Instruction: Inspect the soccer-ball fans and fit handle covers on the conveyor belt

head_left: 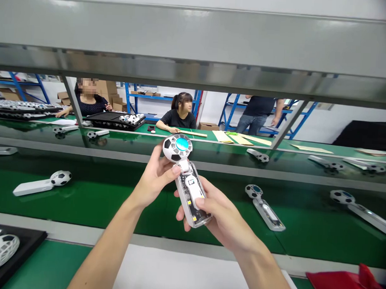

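In the middle of the head view I hold a small handheld fan (191,187) with a black-and-white soccer-ball head and a round blue centre. Its handle is see-through, showing a circuit board and a white panel. My left hand (153,174) grips it near the neck, fingers behind the ball and thumb at the hinge. Around the lower handle is wrapped my right hand (217,205), its thumb lying on the white panel. The fan is tilted, ball end up and away from me.
Similar fans lie on the green conveyor belt, one at left (42,185) and one at right (267,209). A black tray (31,250) holds another at lower left. White paper (181,274) and a red item (337,287) lie in front. People sit and stand beyond.
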Tool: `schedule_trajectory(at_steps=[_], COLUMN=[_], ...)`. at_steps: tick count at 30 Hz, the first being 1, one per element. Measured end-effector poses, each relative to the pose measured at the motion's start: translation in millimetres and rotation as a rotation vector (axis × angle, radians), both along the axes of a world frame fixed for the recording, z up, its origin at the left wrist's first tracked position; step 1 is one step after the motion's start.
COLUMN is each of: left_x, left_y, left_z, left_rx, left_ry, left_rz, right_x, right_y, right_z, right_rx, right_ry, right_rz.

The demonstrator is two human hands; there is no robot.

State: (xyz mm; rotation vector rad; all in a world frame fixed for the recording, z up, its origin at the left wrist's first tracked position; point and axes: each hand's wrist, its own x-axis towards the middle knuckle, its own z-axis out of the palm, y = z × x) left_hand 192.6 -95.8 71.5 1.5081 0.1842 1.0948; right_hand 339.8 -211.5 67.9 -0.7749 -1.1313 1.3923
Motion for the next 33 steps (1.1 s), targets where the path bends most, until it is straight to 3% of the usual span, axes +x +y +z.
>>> schedule_trajectory(at_steps=[12,22,27,29,31,33], left_x=[4,4,1,0,0,1], left_y=[-1,7,10,11,12,13], left_z=[0.1,-3.7,-2.7,-2.4,-2.5,-2.8], left_rx=[0.039,0.005,-0.053,-0.081,-0.102,-0.116], left_ry=[0.005,-0.005,-0.030,-0.043,-0.049,-0.052], left_rz=[-0.009,0.267,0.376,0.400,0.410,0.416], right_x=[-2,2,2,2,2,2], right_y=[3,3,2,4,9,14], right_z=[-4.4,-2.3,-0.3,-2.5,-6.4,-9.5], right_rx=[-0.024,0.013,0.070,0.032,-0.096,-0.166], right_ry=[0.005,0.042,0.071,0.151,0.245,0.242], right_rz=[-0.117,-0.173,-0.289,-0.313,-0.221,-0.226])
